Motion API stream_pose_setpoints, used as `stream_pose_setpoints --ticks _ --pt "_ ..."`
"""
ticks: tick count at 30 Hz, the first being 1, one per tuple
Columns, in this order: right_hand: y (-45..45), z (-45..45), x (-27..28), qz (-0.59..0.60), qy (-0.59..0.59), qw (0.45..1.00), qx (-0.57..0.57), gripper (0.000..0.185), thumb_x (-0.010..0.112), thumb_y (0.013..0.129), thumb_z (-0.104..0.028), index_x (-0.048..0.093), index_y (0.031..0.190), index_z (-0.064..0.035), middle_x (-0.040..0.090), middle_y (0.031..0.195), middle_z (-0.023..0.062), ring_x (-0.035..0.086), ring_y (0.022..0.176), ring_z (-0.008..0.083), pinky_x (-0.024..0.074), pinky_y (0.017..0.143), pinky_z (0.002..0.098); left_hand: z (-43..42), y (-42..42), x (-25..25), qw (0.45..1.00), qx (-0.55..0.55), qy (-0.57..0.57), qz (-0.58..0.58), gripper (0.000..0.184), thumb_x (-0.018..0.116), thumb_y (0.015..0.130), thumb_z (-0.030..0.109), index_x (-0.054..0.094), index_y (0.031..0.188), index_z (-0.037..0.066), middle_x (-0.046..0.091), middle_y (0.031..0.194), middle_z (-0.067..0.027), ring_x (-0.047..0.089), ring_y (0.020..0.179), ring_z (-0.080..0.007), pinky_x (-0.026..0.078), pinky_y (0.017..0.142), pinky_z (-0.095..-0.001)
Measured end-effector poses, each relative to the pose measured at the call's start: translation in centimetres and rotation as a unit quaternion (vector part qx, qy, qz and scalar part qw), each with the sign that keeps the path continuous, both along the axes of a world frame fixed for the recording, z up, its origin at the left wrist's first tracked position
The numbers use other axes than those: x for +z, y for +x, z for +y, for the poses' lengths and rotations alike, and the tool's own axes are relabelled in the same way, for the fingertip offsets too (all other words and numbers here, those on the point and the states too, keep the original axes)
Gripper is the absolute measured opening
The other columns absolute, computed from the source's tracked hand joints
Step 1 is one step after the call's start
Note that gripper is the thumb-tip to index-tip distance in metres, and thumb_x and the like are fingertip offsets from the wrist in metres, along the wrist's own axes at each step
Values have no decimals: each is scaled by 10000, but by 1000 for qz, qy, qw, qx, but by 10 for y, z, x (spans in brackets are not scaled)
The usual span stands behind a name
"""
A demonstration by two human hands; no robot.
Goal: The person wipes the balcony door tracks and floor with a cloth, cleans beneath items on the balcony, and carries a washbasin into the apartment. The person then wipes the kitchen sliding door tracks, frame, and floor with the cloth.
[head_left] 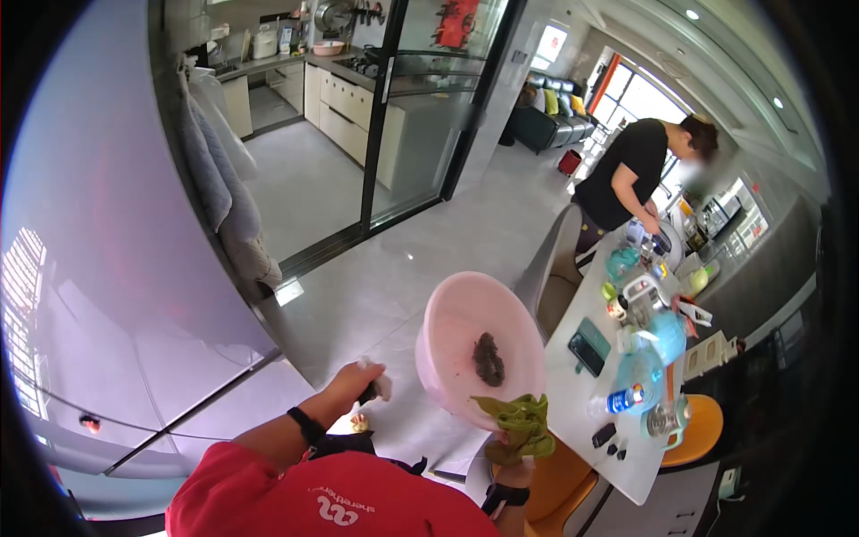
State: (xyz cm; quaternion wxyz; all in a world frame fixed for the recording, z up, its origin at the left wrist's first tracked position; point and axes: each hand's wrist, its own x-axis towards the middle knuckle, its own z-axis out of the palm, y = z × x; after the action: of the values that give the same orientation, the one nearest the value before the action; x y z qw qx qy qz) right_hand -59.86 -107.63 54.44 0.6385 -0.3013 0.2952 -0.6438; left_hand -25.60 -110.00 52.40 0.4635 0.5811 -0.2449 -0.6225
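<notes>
A pink basin (pixel 438 358) hangs tilted in front of me, with a dark, clumped thing (pixel 488 360) inside it. Green leafy vegetables (pixel 519 425) lie at the basin's near rim, gripped in my right hand (pixel 512 455); the leaves cover most of its fingers, so I cannot make out whether they also hold the rim. To the left of the basin and apart from it, my left hand (pixel 355 383) is closed around a crumpled white thing (pixel 380 383), with something dark beside the palm.
A white table (pixel 573 407) on the right bears a phone (pixel 589 347), a bottle (pixel 624 399) and several containers. Beyond it stands a person in black (pixel 626 170). Chairs (pixel 562 268) flank the table. A glass sliding door (pixel 420 116) borders the kitchen; a shiny fridge-like surface (pixel 134 268) is at left.
</notes>
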Motion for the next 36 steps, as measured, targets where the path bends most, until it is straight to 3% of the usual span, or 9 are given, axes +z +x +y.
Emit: stream_pose_setpoints --ticks 13,16,20,23,25,28,29,33,36 --pt "19 -282 -55 -38 136 989 53 696 778 687 -397 484 1250 -112 578 1098 75 566 898 227 516 644 342 -223 49 33 992 -59 -96 65 452 458 978 398 648 776 41 642 666 -78 585 642 -146 458 622 -266" --pt "69 -358 -33 107 -4 988 109 474 691 747 -320 528 1142 -116 617 1017 44 578 913 197 506 714 309 -259 73 24 996 1 -78 44 492 471 964 462 654 769 49 636 674 -58 571 618 -125 448 590 -247" --pt "117 -467 -39 628 -263 709 182 416 654 707 -309 565 1059 -105 650 974 39 612 938 169 478 857 316 -297 110 18 995 58 -68 43 484 496 944 494 656 828 52 634 667 -41 553 588 -94 415 522 -210" --pt "159 -526 -43 349 -25 888 298 517 725 588 -296 563 1039 -102 651 924 29 621 897 164 485 822 312 -311 130 23 984 170 -50 26 470 520 924 512 650 851 66 647 700 -51 563 564 -104 430 488 -224" --pt "198 -569 -55 270 -17 893 360 364 647 501 -230 599 859 -182 646 860 -20 608 868 191 460 780 336 -318 147 18 972 221 -61 42 424 540 924 479 650 859 75 641 693 -30 564 555 -93 428 476 -213" --pt "266 -590 -2 446 -215 781 381 349 612 483 -207 620 831 -234 656 883 -51 601 878 193 448 782 330 -315 174 10 950 302 -52 66 386 554 924 452 641 878 79 633 684 -18 566 545 -94 430 467 -213" --pt "284 -611 -33 462 -264 752 389 264 545 706 -259 606 935 -144 659 929 14 621 861 205 491 751 329 -316 184 9 938 336 -38 73 395 548 926 458 632 888 74 630 683 -28 566 544 -105 434 471 -224" --pt "371 -627 20 201 49 836 509 318 483 928 -313 589 1046 -37 663 980 95 648 843 227 542 736 342 -324 228 17 906 409 -15 104 430 508 939 486 614 884 72 614 662 -29 562 520 -121 424 444 -240" --pt "439 -659 26 1 257 772 582 335 483 928 -311 583 1064 -22 659 989 114 649 866 244 548 767 368 -337 281 5 877 454 -41 153 470 494 930 529 610 874 77 611 658 -17 561 496 -116 416 415 -235"
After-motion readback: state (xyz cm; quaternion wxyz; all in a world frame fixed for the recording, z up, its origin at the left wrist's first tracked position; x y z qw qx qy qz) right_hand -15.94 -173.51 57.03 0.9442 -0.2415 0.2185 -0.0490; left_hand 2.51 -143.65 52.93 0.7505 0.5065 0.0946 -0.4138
